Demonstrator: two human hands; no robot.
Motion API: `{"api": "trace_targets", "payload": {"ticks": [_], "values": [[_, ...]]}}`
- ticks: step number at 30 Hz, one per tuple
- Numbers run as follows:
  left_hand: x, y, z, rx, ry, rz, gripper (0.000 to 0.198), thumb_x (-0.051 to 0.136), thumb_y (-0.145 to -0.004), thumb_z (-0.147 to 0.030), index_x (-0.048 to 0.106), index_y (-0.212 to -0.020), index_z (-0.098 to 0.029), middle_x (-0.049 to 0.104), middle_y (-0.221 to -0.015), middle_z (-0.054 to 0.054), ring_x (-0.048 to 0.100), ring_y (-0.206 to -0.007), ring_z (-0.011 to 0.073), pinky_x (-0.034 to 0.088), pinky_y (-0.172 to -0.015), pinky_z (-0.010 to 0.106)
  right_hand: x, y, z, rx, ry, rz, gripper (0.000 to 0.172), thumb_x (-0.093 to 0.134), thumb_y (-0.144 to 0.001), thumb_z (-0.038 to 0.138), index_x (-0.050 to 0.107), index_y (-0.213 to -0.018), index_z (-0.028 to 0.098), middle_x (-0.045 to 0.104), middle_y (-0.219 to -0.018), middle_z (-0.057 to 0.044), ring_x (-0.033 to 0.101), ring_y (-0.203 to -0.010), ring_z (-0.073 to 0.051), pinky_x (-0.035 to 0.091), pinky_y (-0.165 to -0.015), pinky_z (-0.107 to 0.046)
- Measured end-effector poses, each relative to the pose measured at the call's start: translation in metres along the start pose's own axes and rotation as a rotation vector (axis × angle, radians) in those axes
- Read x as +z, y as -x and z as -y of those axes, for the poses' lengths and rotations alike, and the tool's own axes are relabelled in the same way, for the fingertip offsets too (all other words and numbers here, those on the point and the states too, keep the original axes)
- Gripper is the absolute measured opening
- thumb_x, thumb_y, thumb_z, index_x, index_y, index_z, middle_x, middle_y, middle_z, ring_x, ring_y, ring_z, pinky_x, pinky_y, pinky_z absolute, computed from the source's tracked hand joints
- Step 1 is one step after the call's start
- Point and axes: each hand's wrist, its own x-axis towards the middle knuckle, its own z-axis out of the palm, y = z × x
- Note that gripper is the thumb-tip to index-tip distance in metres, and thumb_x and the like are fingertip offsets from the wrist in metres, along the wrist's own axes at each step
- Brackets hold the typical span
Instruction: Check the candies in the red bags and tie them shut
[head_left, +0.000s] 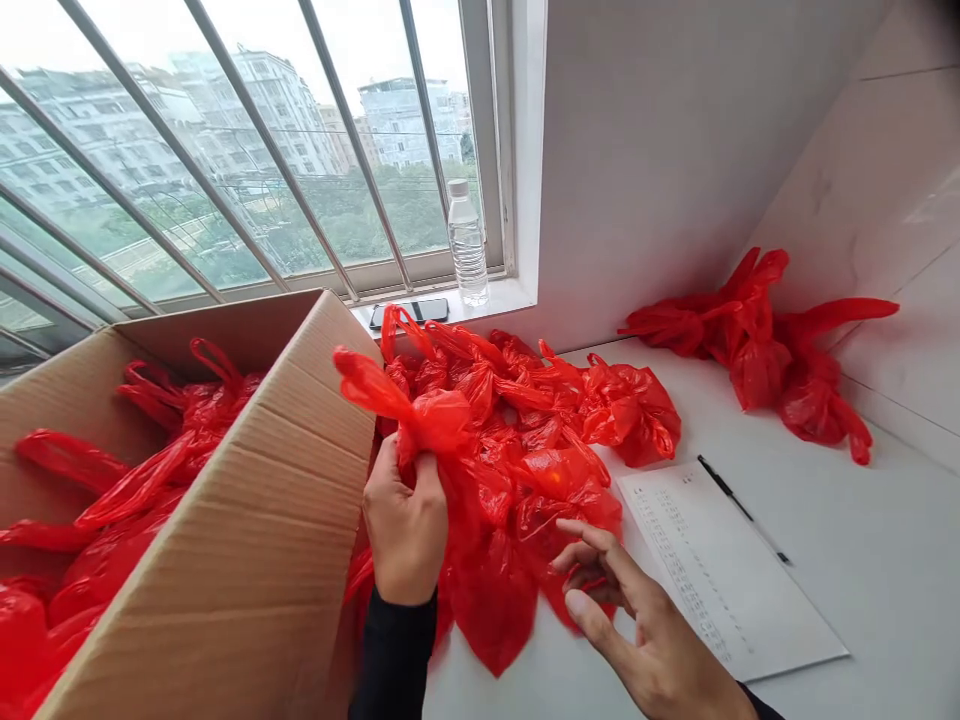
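My left hand (409,520) is closed around the gathered neck of a red plastic bag (442,420), whose tied top sticks up above the fist. Beside it, to the right, my right hand (622,620) has its fingers apart and holds nothing. It is nearest to the lower edge of a heap of knotted red plastic bags (630,410) on the white table. What the bags contain is mostly hidden; an orange spot shows through one of them. Left of my left hand stands an open cardboard box (247,530) with more red bags (180,450) inside.
A written notepad (712,570) and a black pen (742,510) lie on the table at right. More red bags (772,350) rest against the wall. On the sill are a phone (409,313) and a clear bottle (468,245), beside the barred window (285,150).
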Motion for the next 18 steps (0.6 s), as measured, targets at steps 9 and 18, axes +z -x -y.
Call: {"api": "trace_targets", "payload": {"ticks": [9,18], "values": [[0.046,-0.032,0.049,0.155,-0.507,-0.001,0.063,0.047,-0.093,-0.029,0.037,-0.152,-0.011,0.044,-0.148,0.023,0.043,-0.135,0.0386,0.036,-0.111,0.056,-0.024,-0.01,-0.011,-0.058,0.072,-0.04,0.039,0.05,-0.1,0.041,0.052,-0.136,0.028,0.066,-0.117,-0.007,0.067,-0.105,-0.021,0.056,-0.093,-0.035],[0.067,-0.049,0.117,0.139,-0.536,0.231,0.063,0.039,-0.097,-0.033,0.035,-0.152,-0.002,0.031,-0.159,0.028,0.025,-0.15,0.0419,0.034,-0.112,0.063,-0.118,-0.132,-0.056,-0.249,0.752,-0.528,0.056,0.056,-0.093,0.034,0.045,-0.147,0.021,0.048,-0.145,-0.016,0.041,-0.139,-0.032,0.033,-0.117,-0.052]]}}
